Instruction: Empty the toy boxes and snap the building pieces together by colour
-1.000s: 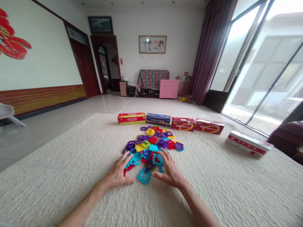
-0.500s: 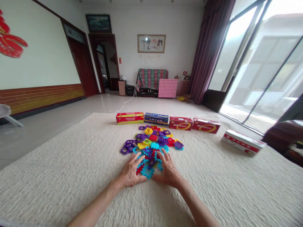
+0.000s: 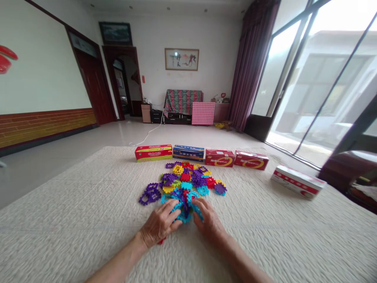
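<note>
Your left hand [image 3: 160,225]: fingers half curled over the near end of the toy pile [image 3: 186,185]; can't tell if they grip. Your right hand [image 3: 210,224]: fingers bent, a light-blue piece [image 3: 198,212] between thumb and forefinger, pinch unclear. Most of the pile lies just beyond both; purple pieces [image 3: 150,193] ahead-left of the left fingers.

Left hand [image 3: 161,223] and right hand [image 3: 208,218] at the near edge of heaped, toothed coloured pieces [image 3: 186,186]; blue box [image 3: 188,153] beyond
</note>
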### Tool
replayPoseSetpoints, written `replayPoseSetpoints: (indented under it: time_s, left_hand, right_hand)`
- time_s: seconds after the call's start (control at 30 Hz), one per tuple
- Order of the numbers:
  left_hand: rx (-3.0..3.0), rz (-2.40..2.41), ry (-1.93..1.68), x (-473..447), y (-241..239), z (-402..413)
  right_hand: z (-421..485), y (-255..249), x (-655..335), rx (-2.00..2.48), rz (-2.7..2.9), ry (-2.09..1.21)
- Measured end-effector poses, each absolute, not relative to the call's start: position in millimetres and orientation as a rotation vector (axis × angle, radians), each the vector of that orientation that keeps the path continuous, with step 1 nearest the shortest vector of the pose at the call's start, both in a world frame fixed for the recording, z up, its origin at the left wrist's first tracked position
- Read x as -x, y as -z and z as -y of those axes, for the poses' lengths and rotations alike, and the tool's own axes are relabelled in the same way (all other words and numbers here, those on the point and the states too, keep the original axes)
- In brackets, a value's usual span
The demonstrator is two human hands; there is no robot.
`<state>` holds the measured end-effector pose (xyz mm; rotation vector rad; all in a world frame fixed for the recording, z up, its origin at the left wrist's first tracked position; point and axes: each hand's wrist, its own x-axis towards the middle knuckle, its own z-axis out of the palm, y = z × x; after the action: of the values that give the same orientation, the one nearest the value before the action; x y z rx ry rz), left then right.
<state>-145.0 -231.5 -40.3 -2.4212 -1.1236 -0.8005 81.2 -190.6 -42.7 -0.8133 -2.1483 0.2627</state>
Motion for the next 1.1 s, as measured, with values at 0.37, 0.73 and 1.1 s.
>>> replayPoseSetpoints:
  time_s: [0.37,0.73,1.1]
  left_hand:
    - [2.545,1.183,0.728,139.1,29.6,197.5]
    - [2.411,1.292,0.764,129.9,3.7,155.0]
    - [2.387,1.542,0.874,159.2,-13.6,112.7]
  right_hand:
    - [165.0,46.8,-62.1,0.846,2.003,-0.250]
    - [124.2,19.2,-48.8,0.913,1.860,-0.406]
    - [85.8,7.6,-57.6,1.028,1.911,-0.227]
